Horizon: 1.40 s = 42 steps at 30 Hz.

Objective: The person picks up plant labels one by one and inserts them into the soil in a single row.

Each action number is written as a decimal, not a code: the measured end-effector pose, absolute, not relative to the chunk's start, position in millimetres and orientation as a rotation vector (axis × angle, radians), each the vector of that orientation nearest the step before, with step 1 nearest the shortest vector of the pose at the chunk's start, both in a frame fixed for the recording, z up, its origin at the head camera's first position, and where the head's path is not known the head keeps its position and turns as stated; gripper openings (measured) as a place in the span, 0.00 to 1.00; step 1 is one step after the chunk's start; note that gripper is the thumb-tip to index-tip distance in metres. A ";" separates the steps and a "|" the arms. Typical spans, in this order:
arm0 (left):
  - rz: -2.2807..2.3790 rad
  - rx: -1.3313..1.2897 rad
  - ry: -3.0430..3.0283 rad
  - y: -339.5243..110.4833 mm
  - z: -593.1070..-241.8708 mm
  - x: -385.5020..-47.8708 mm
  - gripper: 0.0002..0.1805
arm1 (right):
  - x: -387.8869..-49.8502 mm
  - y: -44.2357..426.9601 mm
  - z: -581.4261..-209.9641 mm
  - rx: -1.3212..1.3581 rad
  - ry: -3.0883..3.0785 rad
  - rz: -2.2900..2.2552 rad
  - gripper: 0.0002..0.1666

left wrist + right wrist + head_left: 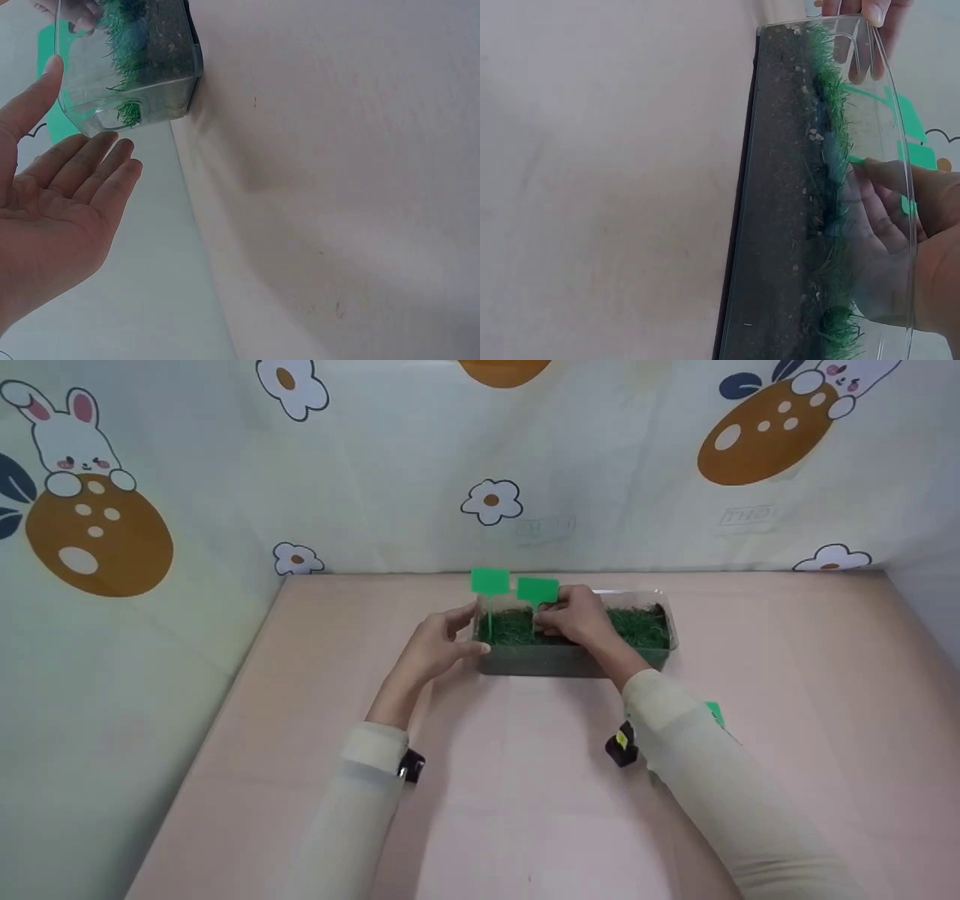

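A long, clear plastic box [529, 662] stands upright on the pale pink surface [517, 795], near its far edge. Dark soil [780, 195] fills its lower part, with green artificial-looking grass [639, 628] on top. The right hand [577, 616] reaches inside the box, its grip pinching the thin stem of a bright green rectangular plant marker [538, 590] between thumb and forefinger, low down by the grass. A second green rectangular marker [490, 580] stands upright just to the left of it, at the box's left end. The left hand [433, 646] is at that end, its grip spread: the thumb touches the near corner and the extended fingers lie along the end wall. A third green piece [715, 712] lies on the surface, partly hidden by the right cream sleeve [712, 780]. Behind hangs a pale sheet [382, 472] printed with rabbits and flowers.
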<state>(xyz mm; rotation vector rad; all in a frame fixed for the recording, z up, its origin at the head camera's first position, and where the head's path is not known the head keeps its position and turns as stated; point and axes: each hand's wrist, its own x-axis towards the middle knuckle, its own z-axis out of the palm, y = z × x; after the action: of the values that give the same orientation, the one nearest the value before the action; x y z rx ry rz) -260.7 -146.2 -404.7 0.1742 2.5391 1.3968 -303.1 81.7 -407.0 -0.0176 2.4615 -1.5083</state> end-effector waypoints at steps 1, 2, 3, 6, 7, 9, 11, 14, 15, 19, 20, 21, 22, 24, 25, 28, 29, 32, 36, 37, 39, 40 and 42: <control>1.397 0.174 2.542 -146.0 -405.0 -260.6 0.39 | -303.1 81.9 -407.0 -0.016 2.462 -1.502 0.13; 1.398 0.171 2.543 -145.9 -405.1 -260.4 0.39 | -303.1 82.1 -407.0 -0.013 2.463 -1.495 0.13; 1.398 0.169 2.543 -145.8 -405.1 -260.2 0.39 | -303.1 82.1 -406.9 -0.010 2.467 -1.489 0.13; 1.397 0.161 2.541 -145.1 -405.6 -260.2 0.39 | -303.3 82.4 -407.1 -0.002 2.482 -1.472 0.14; 1.396 0.160 2.540 -145.0 -405.4 -260.0 0.39 | -303.3 82.6 -407.4 -0.001 2.482 -1.471 0.14; 1.393 0.161 2.541 -144.9 -405.5 -259.9 0.39 | -303.3 82.7 -407.5 0.001 2.483 -1.472 0.14; 1.395 0.171 2.543 -145.0 -405.4 -259.8 0.40 | -303.5 82.8 -407.6 -0.003 2.484 -1.476 0.14; 1.399 0.180 2.547 -145.4 -405.3 -259.4 0.39 | -303.3 83.0 -406.6 -0.006 2.480 -1.486 0.14; 1.399 0.180 2.549 -145.3 -405.2 -259.4 0.39 | -303.2 83.3 -406.4 -0.009 2.481 -1.485 0.15; 1.401 0.177 2.547 -145.1 -405.9 -260.1 0.39 | -302.9 84.6 -404.3 -0.012 2.481 -1.488 0.08; 1.400 0.174 2.547 -145.2 -406.0 -260.3 0.39 | -302.8 85.0 -403.8 -0.012 2.474 -1.499 0.07; 1.398 0.171 2.549 -145.2 -406.0 -260.6 0.39 | -302.9 85.5 -403.3 -0.012 2.467 -1.510 0.10; 1.398 0.169 2.549 -145.3 -405.8 -260.6 0.39 | -303.0 85.9 -402.8 -0.010 2.460 -1.524 0.14; 1.399 0.167 2.548 -145.4 -405.6 -260.8 0.40 | -303.6 87.0 -402.2 0.000 2.442 -1.560 0.20; 1.401 0.167 2.546 -145.4 -405.4 -260.8 0.40 | -303.8 87.7 -402.0 0.005 2.432 -1.575 0.22; 1.397 0.158 2.547 -145.4 -404.9 -260.8 0.40 | -304.4 89.9 -401.5 0.023 2.418 -1.589 0.13; 1.395 0.156 2.548 -145.4 -405.1 -260.9 0.40 | -304.4 90.7 -401.4 0.028 2.416 -1.589 0.09; 1.389 0.150 2.550 -145.6 -405.3 -261.1 0.40 | -303.8 93.3 -401.1 0.028 2.420 -1.575 0.12; 1.390 0.155 2.549 -145.4 -405.5 -261.1 0.40 | -302.8 97.5 -400.5 0.015 2.432 -1.567 0.17; 1.393 0.156 2.548 -145.5 -405.6 -261.0 0.40 | -302.6 98.6 -400.3 0.013 2.435 -1.567 0.17; 1.396 0.161 2.549 -145.6 -406.0 -261.1 0.40 | -302.4 100.6 -399.6 0.023 2.434 -1.570 0.15; 1.398 0.165 2.549 -145.8 -406.3 -261.2 0.40 | -302.4 101.4 -399.1 0.030 2.434 -1.573 0.14; 1.404 0.169 2.548 -146.0 -406.6 -261.3 0.40 | -302.4 102.9 -398.4 0.040 2.434 -1.569 0.12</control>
<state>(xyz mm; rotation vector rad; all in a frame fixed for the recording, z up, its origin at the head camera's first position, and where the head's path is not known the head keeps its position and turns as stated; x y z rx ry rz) -261.3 -146.0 -406.6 0.1693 2.5476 1.4036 -302.4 102.9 -398.4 0.0401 2.4343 -1.5691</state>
